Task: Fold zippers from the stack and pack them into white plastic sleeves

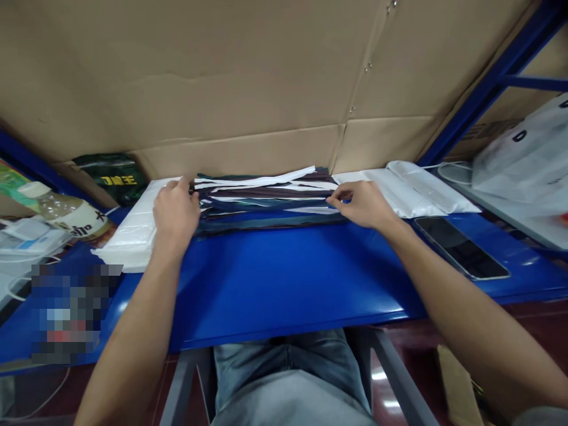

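Long, narrow strips [266,192] in white, dark green, navy and brown lie side by side across the back of the blue table [284,278]; they look like fabric. My left hand [176,207] is at their left end, fingers curled and closed on the ends, though the fingertips are partly hidden. At the right end, my right hand [357,202] pinches strips between thumb and forefinger. Just left of my left hand lies a stack of white plastic-wrapped packs [133,228]. More white packs [412,188] lie beyond my right hand.
A cardboard panel [266,77] rises behind the strips. To the right are a phone [461,247] and a white plastic bag [523,154]. On the left stand a drink bottle [71,216] and a dark green packet [113,177]. Blue frame posts [479,94] flank the table.
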`<state>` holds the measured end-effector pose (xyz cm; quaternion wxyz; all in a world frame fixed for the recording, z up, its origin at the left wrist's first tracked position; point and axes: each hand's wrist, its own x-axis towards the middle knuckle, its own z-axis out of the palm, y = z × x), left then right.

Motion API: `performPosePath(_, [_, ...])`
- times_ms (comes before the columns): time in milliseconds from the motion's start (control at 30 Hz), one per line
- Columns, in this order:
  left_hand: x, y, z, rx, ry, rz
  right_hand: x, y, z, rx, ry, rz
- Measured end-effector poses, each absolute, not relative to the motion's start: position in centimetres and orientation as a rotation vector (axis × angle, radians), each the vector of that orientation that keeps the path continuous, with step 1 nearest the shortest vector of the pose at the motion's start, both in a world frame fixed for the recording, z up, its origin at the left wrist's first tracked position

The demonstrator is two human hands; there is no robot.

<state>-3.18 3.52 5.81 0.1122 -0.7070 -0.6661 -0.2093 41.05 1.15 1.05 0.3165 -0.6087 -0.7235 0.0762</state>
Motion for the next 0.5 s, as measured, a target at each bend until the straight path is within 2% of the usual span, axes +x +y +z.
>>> performPosePath(133, [2.6, 1.6, 4.4, -2.320, -1.735, -0.903, 38.2, -0.1, 1.2, -1.449, -1.828, 0.483])
performPosePath(267, [7.7, -0.4, 2.6, -2.849, -1.568, -0.920, 35.5, -1.4, 1.1, -1.241, -1.750, 0.688])
performPosePath(500, [9.4, -1.3, 1.2, -2.972, -1.399, -0.932, 32.8, -2.9, 0.5, -1.107, -1.811, 0.789])
